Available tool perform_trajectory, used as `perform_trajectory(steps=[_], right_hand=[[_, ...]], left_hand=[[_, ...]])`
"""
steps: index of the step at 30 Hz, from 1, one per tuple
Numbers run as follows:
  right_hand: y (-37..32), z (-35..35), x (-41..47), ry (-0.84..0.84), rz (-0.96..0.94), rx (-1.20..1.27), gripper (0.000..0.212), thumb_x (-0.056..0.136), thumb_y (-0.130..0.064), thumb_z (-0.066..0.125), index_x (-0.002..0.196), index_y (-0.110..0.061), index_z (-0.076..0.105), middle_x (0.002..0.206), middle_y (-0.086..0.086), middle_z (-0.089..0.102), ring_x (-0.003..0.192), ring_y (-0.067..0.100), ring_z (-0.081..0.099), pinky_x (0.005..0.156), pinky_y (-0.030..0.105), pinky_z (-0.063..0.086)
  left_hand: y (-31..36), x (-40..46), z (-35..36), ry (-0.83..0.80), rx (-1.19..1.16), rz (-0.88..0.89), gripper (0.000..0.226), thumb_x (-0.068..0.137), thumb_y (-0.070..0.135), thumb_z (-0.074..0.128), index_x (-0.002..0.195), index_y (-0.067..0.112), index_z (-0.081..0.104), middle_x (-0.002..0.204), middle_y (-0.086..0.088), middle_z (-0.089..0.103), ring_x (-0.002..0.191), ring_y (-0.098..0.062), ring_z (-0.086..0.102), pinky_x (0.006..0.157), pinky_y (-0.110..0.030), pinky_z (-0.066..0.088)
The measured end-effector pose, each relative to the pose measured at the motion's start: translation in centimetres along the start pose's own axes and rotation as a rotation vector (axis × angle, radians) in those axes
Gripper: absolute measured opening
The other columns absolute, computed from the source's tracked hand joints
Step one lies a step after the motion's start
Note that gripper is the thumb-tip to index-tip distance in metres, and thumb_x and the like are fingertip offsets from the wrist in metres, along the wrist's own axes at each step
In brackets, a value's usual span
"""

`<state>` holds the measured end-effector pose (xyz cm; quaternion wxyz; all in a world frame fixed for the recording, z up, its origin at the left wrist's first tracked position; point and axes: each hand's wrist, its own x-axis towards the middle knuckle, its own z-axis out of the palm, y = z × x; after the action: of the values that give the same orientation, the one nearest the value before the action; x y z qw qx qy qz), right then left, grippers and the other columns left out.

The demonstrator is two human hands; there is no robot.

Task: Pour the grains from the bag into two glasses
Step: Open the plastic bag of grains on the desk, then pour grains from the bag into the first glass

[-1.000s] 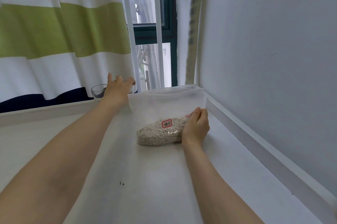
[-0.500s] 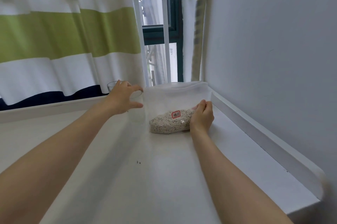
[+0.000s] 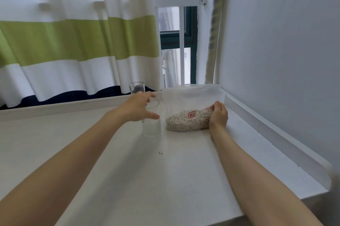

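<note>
Clear glossy glass [image 3: 151, 115], clear plastic bag [image 3: 187, 121], matt white table [image 3: 147, 179].

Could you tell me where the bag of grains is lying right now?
The bag of grains lies on the white table, right of centre, under the right hand, with a glass just left.

A white, green and navy striped fabric curtain [image 3: 77, 41] hangs at ten o'clock above the white counter [image 3: 147, 179]; a dark-framed window [image 3: 185, 41] stands at twelve.

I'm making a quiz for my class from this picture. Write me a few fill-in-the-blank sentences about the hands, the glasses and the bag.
1. The left hand grips the rim of the nearer ____.
2. The right hand holds the ____ of grains.
3. The bag's label has a ____ border.
4. The farther glass stands by the ____.

Missing words: glass; bag; red; curtain
</note>
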<state>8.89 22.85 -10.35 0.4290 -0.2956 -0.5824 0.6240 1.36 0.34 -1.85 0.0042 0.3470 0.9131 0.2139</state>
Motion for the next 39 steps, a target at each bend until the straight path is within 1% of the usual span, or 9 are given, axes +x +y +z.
perform_trajectory(steps=[6, 9, 12, 18, 22, 26, 33, 36, 39], right_hand=[[-0.4, 0.0, -0.7, 0.005, -0.025, -0.007, 0.018, 0.093, -0.01, 0.035, 0.086, -0.009, 0.052, 0.084, -0.001, 0.058, 0.083, 0.016, 0.048, 0.064, 0.011, 0.033], [-0.2, -0.1, -0.7, 0.035, -0.045, 0.006, 0.017, 0.091, -0.008, 0.037, 0.086, -0.007, 0.054, 0.087, 0.002, 0.06, 0.082, 0.017, 0.05, 0.064, 0.014, 0.035], [-0.2, -0.2, -0.6, 0.046, -0.049, 0.005, 0.017, 0.091, -0.009, 0.038, 0.086, -0.008, 0.054, 0.087, 0.002, 0.06, 0.084, 0.018, 0.051, 0.065, 0.016, 0.036], [-0.5, -0.7, -0.5, 0.103, 0.017, 0.045, 0.019, 0.09, -0.008, 0.037, 0.108, -0.014, 0.044, 0.075, -0.003, 0.049, 0.07, 0.017, 0.048, 0.062, 0.031, 0.035], [-0.5, -0.5, -0.1, 0.139, 0.068, -0.016, 0.024, 0.089, -0.01, 0.038, 0.113, -0.011, 0.044, 0.1, 0.01, 0.058, 0.095, 0.031, 0.055, 0.082, 0.039, 0.043], [-0.7, -0.4, 0.1, 0.17, 0.122, -0.04, 0.027, 0.089, -0.01, 0.042, 0.116, -0.01, 0.046, 0.123, 0.016, 0.051, 0.111, 0.035, 0.051, 0.095, 0.045, 0.042], [-1.7, 0.4, -1.0, 0.191, 0.301, 0.196, 0.047, 0.089, -0.02, 0.048, 0.133, -0.019, 0.035, 0.139, 0.014, 0.035, 0.116, 0.032, 0.046, 0.094, 0.039, 0.041], [-2.0, 0.4, -1.5, 0.097, 0.409, 0.344, 0.066, 0.087, -0.027, 0.059, 0.143, -0.022, 0.024, 0.139, 0.014, 0.037, 0.113, 0.03, 0.048, 0.089, 0.036, 0.041], [-2.5, 0.7, -2.7, -0.225, 0.566, 0.704, 0.067, 0.082, -0.039, 0.067, 0.138, -0.02, 0.035, 0.128, 0.012, 0.052, 0.111, 0.029, 0.055, 0.093, 0.043, 0.048]], left_hand=[[2.6, 1.1, -1.0, 0.119, -0.166, 0.044, 0.08, 0.079, 0.041, 0.072, 0.146, 0.027, 0.029, 0.142, -0.002, 0.042, 0.128, -0.017, 0.043, 0.095, -0.026, 0.037], [4.5, 2.3, -1.2, 0.125, -0.095, 0.144, 0.073, 0.079, 0.031, 0.075, 0.14, 0.032, 0.037, 0.145, -0.001, 0.039, 0.131, -0.021, 0.04, 0.106, -0.035, 0.037], [6.1, 3.7, -1.0, 0.058, -0.009, 0.147, 0.053, 0.076, 0.027, 0.078, 0.123, 0.028, 0.054, 0.142, -0.003, 0.041, 0.123, -0.024, 0.046, 0.096, -0.034, 0.042], [8.7, 6.0, -0.3, -0.066, -0.003, 0.129, 0.033, 0.07, 0.042, 0.079, 0.09, 0.019, 0.066, 0.137, 0.0, 0.05, 0.128, -0.021, 0.045, 0.097, -0.036, 0.038], [10.7, 7.1, 0.1, -0.092, -0.014, 0.13, 0.034, 0.072, 0.044, 0.077, 0.093, 0.018, 0.067, 0.13, 0.0, 0.054, 0.122, -0.02, 0.048, 0.09, -0.029, 0.038], [11.6, 8.1, 1.2, -0.041, -0.039, 0.127, 0.013, 0.075, 0.024, 0.079, 0.079, 0.016, 0.069, 0.091, 0.001, 0.068, 0.091, -0.019, 0.063, 0.073, -0.025, 0.047], [12.0, 7.7, 0.9, 0.111, -0.128, 0.135, 0.01, 0.075, 0.016, 0.079, 0.077, 0.012, 0.07, 0.076, 0.002, 0.064, 0.071, -0.011, 0.057, 0.059, -0.016, 0.042], [12.9, 7.3, 0.1, 0.205, -0.232, 0.141, 0.013, 0.075, 0.015, 0.078, 0.082, 0.006, 0.073, 0.078, 0.0, 0.065, 0.068, -0.007, 0.056, 0.064, -0.016, 0.043], [13.8, 7.0, -0.7, 0.31, -0.365, 0.135, 0.015, 0.075, 0.013, 0.078, 0.086, 0.004, 0.074, 0.079, -0.001, 0.065, 0.068, -0.007, 0.055, 0.068, -0.019, 0.045]])
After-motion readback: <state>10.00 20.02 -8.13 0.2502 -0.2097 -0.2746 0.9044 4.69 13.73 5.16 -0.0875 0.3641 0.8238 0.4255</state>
